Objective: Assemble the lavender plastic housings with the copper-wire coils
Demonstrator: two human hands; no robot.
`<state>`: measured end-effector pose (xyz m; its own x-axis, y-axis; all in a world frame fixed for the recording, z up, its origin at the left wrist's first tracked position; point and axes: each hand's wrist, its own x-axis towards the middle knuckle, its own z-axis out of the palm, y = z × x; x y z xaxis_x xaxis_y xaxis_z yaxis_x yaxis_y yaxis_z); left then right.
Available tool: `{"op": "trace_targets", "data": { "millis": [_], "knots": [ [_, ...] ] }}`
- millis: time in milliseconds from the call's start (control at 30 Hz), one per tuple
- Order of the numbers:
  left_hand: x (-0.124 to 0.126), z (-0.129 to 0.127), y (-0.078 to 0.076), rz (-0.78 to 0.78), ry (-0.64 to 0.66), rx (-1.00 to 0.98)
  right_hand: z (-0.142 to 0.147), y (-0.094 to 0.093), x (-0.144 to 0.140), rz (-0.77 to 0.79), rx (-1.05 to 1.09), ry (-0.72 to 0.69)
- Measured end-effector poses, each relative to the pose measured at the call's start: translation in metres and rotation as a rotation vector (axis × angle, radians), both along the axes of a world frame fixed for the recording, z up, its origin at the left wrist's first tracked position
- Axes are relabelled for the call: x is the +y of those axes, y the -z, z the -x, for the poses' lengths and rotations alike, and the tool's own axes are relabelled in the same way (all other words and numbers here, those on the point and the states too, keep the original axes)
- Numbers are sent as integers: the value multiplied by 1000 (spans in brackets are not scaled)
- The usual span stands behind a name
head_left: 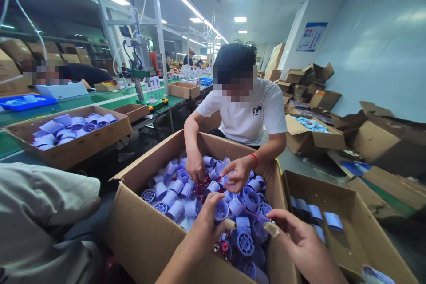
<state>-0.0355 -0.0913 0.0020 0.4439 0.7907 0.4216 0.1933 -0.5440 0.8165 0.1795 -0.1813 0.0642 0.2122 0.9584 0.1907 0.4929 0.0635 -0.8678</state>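
Observation:
A large cardboard box (140, 230) in front of me holds several pale blue plastic cylinders with small motors and wires among them. My left hand (204, 226) reaches in from below and grips one blue cylinder (221, 209), its taped thumb under it. At the box's right rim, my right hand (299, 242) pinches a thin pink wire (258, 215) between a taped thumb and forefinger; the wire runs back toward the cylinder. Across the box, a person in a white T-shirt (248, 115) has both hands (238, 173) down among the parts.
A second open box (353, 213) with a few blue parts stands at my right. Another box of blue cylinders (71, 146) sits on the green bench at left. Someone's grey sleeve (40, 213) fills the lower left. Piled cartons (382, 142) cover the floor at right.

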Motion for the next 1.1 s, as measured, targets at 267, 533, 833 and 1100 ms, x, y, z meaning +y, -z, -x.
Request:
{"op": "trace_targets", "data": {
  "millis": [267,533,833,1100],
  "knots": [
    [-3,1,2,-95,18,-27,20,-6,-20,-71,6,-22],
    [-4,0,-11,-107,41,-16,38,9,-18,51,87,-81],
    [-5,1,-10,-63,40,37,49,10,-11,97,164,-95],
    [-7,0,-11,-82,63,60,50,16,-7,110,62,-63]
  ]
}}
